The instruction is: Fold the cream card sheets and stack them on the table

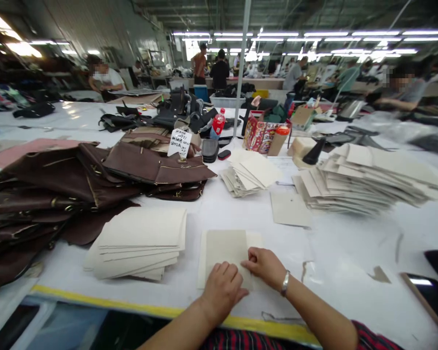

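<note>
A grey-beige rectangular sheet (224, 248) lies on a paler, wider sheet (255, 239) near the table's front edge. My left hand (224, 289) rests on the lower part of the grey-beige sheet, its fingers bent and side by side, the thumb pointing right. At the sheets' right edge is my right hand (265, 266), its fingers curled and thumb and forefinger close together; whatever they pinch is too small to make out. A stack of cream sheets (142, 231) is to the left of my hands.
Dark brown leather pieces (83, 180) cover the left side. Farther back are a small stack of sheets (253, 170), a large stack (365, 180), a single sheet (290, 209) and a red-labelled bottle (218, 124). A phone (428, 296) lies at right. People work behind.
</note>
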A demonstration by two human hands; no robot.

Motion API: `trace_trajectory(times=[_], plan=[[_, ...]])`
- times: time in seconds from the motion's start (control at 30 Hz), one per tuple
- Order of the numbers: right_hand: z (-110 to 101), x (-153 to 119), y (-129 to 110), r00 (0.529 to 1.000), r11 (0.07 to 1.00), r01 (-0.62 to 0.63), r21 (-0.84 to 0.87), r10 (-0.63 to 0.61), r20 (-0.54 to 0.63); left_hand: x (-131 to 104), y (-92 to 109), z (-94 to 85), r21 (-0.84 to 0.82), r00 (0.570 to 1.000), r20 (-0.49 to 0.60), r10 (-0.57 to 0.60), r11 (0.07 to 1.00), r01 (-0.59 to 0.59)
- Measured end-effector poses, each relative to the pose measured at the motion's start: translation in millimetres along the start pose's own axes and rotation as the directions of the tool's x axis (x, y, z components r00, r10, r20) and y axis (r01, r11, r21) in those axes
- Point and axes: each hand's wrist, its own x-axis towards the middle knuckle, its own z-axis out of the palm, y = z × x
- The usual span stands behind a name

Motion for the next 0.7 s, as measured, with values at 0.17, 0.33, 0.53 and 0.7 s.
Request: trace_trajectory(times=[0.17, 0.33, 0.53, 0.7], plan=[[-2.6, 1.3, -4.7, 0.997, 0.998, -0.052, 0.03, 0.051, 0.051, -11.0, -44.5, -24.8, -0.13, 0.991, -0.044, -0.13, 0.984, 0.123], [-2.4, 7.7, -4.3, 0.985, 0.992, -0.112, 0.052, 0.104, 0.14, -18.5, -77.3, -19.9, -0.034, 0.979, -0.074, -0.189, 0.982, 0.187], [-0.8, 11.0, 1.1, 0.959, 0.984, -0.17, 0.054, 0.152, 0.239, -21.4, -83.1, -11.4, 0.019, 0.981, -0.01, -0.192, 0.981, 0.193], [-1.6, 17.1, 0.1, 0.938, 0.981, -0.191, 0.014, 0.179, 0.296, -18.7, -85.4, -14.7, 0.007, 0.982, 0.035, -0.185, 0.983, 0.185]])
